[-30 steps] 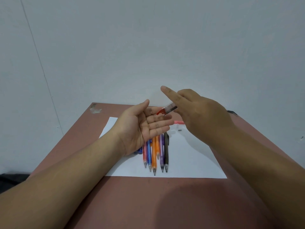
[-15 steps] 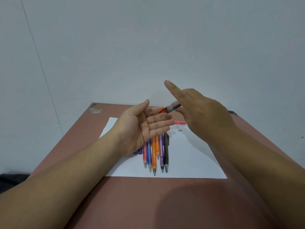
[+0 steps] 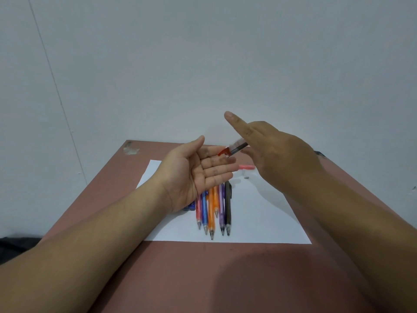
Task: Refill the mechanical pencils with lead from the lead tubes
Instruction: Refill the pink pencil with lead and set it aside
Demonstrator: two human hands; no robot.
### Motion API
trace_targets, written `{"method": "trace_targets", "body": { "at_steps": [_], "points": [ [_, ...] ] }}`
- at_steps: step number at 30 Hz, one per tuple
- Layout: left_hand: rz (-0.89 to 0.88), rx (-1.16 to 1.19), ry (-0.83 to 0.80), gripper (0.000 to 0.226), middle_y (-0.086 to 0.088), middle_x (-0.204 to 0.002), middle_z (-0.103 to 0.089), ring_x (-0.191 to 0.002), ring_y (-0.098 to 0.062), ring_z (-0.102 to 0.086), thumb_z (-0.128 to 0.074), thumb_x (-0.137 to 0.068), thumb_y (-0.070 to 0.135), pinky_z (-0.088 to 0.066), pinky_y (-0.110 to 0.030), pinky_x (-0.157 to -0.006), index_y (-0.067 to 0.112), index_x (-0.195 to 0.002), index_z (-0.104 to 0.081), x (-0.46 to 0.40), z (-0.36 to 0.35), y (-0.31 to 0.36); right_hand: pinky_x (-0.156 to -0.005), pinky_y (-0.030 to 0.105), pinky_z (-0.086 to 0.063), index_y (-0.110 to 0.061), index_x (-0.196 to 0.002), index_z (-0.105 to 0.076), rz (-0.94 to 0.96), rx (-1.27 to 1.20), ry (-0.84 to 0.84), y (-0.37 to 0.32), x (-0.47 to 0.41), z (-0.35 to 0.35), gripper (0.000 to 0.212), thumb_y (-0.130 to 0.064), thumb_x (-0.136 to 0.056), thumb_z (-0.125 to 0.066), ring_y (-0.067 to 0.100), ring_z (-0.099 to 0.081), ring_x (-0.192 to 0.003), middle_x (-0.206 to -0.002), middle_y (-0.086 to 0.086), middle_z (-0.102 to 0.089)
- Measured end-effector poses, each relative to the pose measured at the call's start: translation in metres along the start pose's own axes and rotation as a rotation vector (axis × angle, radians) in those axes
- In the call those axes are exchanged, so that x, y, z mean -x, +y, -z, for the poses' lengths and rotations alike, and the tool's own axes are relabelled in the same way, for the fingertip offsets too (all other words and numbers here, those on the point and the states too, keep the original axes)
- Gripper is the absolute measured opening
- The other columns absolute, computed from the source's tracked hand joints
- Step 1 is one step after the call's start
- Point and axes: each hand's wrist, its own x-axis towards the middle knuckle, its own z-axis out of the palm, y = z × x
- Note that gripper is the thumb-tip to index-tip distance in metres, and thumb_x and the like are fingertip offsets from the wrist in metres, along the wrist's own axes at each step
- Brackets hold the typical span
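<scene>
Head view: right hand [image 3: 277, 154] holds a clear lead tube [image 3: 235, 147] tilted down toward 8 o'clock, its red cap end [image 3: 223, 152] hanging just over the fingers of the left hand. Index finger [image 3: 237, 123] sticks out straight toward 10 o'clock, above the tube; the other fingers are curled around the tube's rear, which is hidden behind the hand. Dark leads show inside the clear barrel. Tube slightly blurred.

Left hand [image 3: 194, 172] lies palm up, fingers straight and together, thumb raised toward 12 o'clock. It holds nothing that can be seen. Whether the cap touches the fingertips cannot be told.

Below the left hand, at 6 o'clock from the palm, a row of mechanical pencils [image 3: 213, 211] lies side by side on a white paper sheet [image 3: 259, 218], tips pointing toward the camera: red, blue, two orange, purple, black. Their upper ends are covered by the left palm and fingers. A dark blue item [image 3: 189, 208] peeks out at the heel of the left hand, at 9 o'clock from the pencils; mostly hidden, kind unclear.

At 3 o'clock from the left fingertips, a pink item [image 3: 247, 167] lies on the paper, partly behind the right hand. Just nearer, a small grey bit [image 3: 246, 177] sits on the paper.

Paper rests on a reddish-brown table [image 3: 203, 279]. A scuffed patch [image 3: 130, 150] marks its far left corner. Plain pale wall [image 3: 203, 64] behind.
</scene>
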Motion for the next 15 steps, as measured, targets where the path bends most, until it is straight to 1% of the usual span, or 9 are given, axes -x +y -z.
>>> {"method": "trace_targets", "body": {
  "at_steps": [2,3,5,6,7,9,11,13,15],
  "points": [
    [-0.002,0.001,0.003,0.055,-0.030,-0.120,-0.068,-0.112,-0.045,-0.067,-0.039,-0.106,0.040,-0.051,-0.050,-0.099,-0.007,-0.128,-0.059,0.0001,0.0003,0.0000,-0.038,0.034,-0.045,-0.034,-0.161,-0.015,-0.008,-0.005,0.011,-0.0021,0.0005,-0.0005,0.093,-0.010,-0.092,-0.072,0.017,-0.043,-0.050,-0.099,-0.002,-0.057],
    [-0.003,0.003,0.002,0.055,-0.030,-0.120,-0.068,-0.112,-0.045,-0.067,-0.039,-0.106,0.040,-0.051,-0.050,-0.100,-0.007,-0.128,-0.059,0.0002,0.0006,-0.0001,-0.039,0.034,-0.046,-0.034,-0.160,-0.022,0.001,-0.024,0.010,-0.0018,0.0009,-0.0015,0.088,-0.008,-0.091,-0.071,0.018,-0.046,-0.051,-0.101,-0.002,-0.057],
    [-0.005,-0.002,-0.007,0.055,-0.030,-0.121,-0.067,-0.113,-0.045,-0.066,-0.039,-0.107,0.040,-0.050,-0.050,-0.100,-0.006,-0.128,-0.059,0.0003,0.0010,-0.0003,-0.044,0.033,-0.049,-0.028,-0.146,-0.052,0.040,-0.080,0.019,0.0004,0.0018,-0.0040,0.071,0.001,-0.085,-0.072,0.024,-0.057,-0.059,-0.108,0.000,-0.062],
    [-0.007,-0.005,-0.011,0.055,-0.029,-0.122,-0.067,-0.114,-0.045,-0.066,-0.038,-0.107,0.040,-0.051,-0.050,-0.100,-0.006,-0.129,-0.059,0.0002,0.0012,-0.0003,-0.046,0.033,-0.050,-0.025,-0.138,-0.060,0.050,-0.093,0.027,0.0016,0.0020,-0.0046,0.064,0.004,-0.082,-0.073,0.026,-0.059,-0.062,-0.111,0.001,-0.063],
    [-0.009,-0.004,-0.011,0.054,-0.030,-0.122,-0.067,-0.114,-0.045,-0.066,-0.039,-0.106,0.039,-0.051,-0.050,-0.100,-0.006,-0.129,-0.059,0.0002,0.0013,-0.0002,-0.045,0.032,-0.049,-0.024,-0.138,-0.060,0.040,-0.091,0.021,0.0021,0.0013,-0.0041,0.065,0.004,-0.082,-0.074,0.024,-0.058,-0.061,-0.111,0.001,-0.063],
    [-0.008,-0.002,-0.003,0.054,-0.030,-0.121,-0.067,-0.113,-0.045,-0.066,-0.039,-0.106,0.039,-0.051,-0.050,-0.099,-0.007,-0.128,-0.059,-0.0001,0.0009,-0.0001,-0.041,0.030,-0.044,-0.029,-0.154,-0.039,-0.004,-0.056,-0.019,0.0016,-0.0004,-0.0024,0.082,-0.001,-0.086,-0.074,0.019,-0.049,-0.055,-0.107,-0.001,-0.061],
    [-0.008,-0.006,0.001,0.055,-0.030,-0.120,-0.068,-0.113,-0.045,-0.067,-0.039,-0.106,0.039,-0.051,-0.050,-0.099,-0.007,-0.128,-0.059,0.0001,0.0003,0.0001,-0.039,0.032,-0.045,-0.033,-0.160,-0.022,-0.021,-0.035,-0.030,0.0012,0.0000,-0.0011,0.093,-0.003,-0.088,-0.074,0.017,-0.043,-0.051,-0.102,-0.001,-0.059],
    [-0.009,-0.007,0.006,0.054,-0.030,-0.120,-0.068,-0.112,-0.044,-0.067,-0.038,-0.107,0.039,-0.052,-0.050,-0.098,-0.006,-0.127,-0.059,0.0005,0.0000,0.0002,-0.039,0.034,-0.047,-0.034,-0.161,-0.019,-0.007,-0.028,-0.028,0.0025,0.0009,-0.0011,0.096,-0.002,-0.088,-0.073,0.017,-0.043,-0.050,-0.102,-0.001,-0.058],
    [-0.009,-0.006,0.010,0.055,-0.030,-0.120,-0.068,-0.112,-0.044,-0.067,-0.038,-0.107,0.040,-0.052,-0.050,-0.097,-0.006,-0.127,-0.060,0.0005,-0.0001,0.0004,-0.038,0.033,-0.045,-0.033,-0.160,-0.020,0.003,-0.020,-0.022,0.0032,0.0012,-0.0017,0.096,-0.001,-0.087,-0.073,0.017,-0.042,-0.050,-0.103,-0.001,-0.059]
  ]
}}
